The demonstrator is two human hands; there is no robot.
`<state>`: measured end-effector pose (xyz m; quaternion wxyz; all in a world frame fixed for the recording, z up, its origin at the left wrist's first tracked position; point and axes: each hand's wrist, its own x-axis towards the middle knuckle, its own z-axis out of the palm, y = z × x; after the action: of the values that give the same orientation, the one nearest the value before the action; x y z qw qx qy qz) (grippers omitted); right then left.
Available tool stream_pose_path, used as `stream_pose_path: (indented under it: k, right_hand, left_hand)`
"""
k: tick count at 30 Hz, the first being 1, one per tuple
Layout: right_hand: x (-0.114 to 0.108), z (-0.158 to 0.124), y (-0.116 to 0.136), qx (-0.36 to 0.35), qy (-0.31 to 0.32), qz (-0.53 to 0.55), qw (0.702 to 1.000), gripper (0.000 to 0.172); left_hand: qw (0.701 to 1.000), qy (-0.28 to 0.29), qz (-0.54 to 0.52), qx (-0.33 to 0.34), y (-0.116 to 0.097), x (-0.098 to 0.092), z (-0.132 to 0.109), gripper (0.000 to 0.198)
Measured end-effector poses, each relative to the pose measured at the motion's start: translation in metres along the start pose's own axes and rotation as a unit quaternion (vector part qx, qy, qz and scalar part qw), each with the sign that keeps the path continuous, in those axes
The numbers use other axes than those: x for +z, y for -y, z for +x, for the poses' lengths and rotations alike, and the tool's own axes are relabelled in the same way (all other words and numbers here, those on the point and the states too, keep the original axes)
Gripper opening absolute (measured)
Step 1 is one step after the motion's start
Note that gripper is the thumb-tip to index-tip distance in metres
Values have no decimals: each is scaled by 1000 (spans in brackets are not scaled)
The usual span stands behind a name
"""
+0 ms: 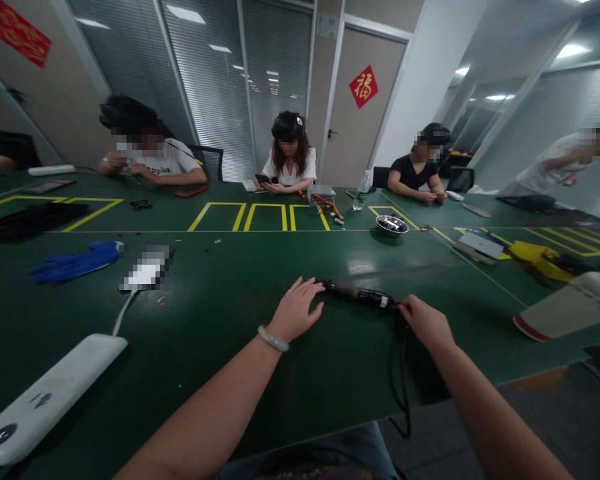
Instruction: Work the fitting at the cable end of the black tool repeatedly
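A slim black corded tool, which looks like a curling iron (363, 294), lies on the green table in front of me. It has a brownish stretch in its middle and a small white label near its right end. At its left end is my left hand (299, 308), fingers stretched out and apart; whether they touch the tip I cannot tell. My right hand (427, 322) is closed at the other end, where the black cord (406, 393) leaves the tool. The cord hangs over the table's front edge in a loop.
On the left lie a white power strip (55, 393), a phone (147, 269) and a blue glove (77, 262). A metal bowl (392, 225), a water bottle (361, 193) and wired parts (325, 200) stand farther back. A white container (570, 305) is at right. Several people sit opposite.
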<state>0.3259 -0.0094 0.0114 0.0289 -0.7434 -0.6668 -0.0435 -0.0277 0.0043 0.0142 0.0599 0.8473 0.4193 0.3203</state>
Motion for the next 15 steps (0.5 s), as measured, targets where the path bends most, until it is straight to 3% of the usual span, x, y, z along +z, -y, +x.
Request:
stream_pose_path:
  k: [3, 5, 10, 13, 15]
  right_hand:
    - [1, -38, -46, 122, 22, -9, 992, 27]
    - [2, -65, -60, 172, 27, -8, 985, 31]
    - [6, -100, -56, 189, 14, 6, 982, 36]
    - [8, -96, -46, 189, 4, 17, 982, 43]
    - [7, -86, -32, 169, -54, 15, 984, 53]
  left_hand:
    - [1000, 6, 2, -9, 1, 2, 1, 36]
    - [1000, 10, 8, -19, 3, 3, 2, 40]
    - [997, 58, 18, -51, 9, 6, 1, 62]
    - [987, 147, 19, -68, 11, 3, -2, 67]
    - [973, 215, 19, -85, 10, 1, -5, 68]
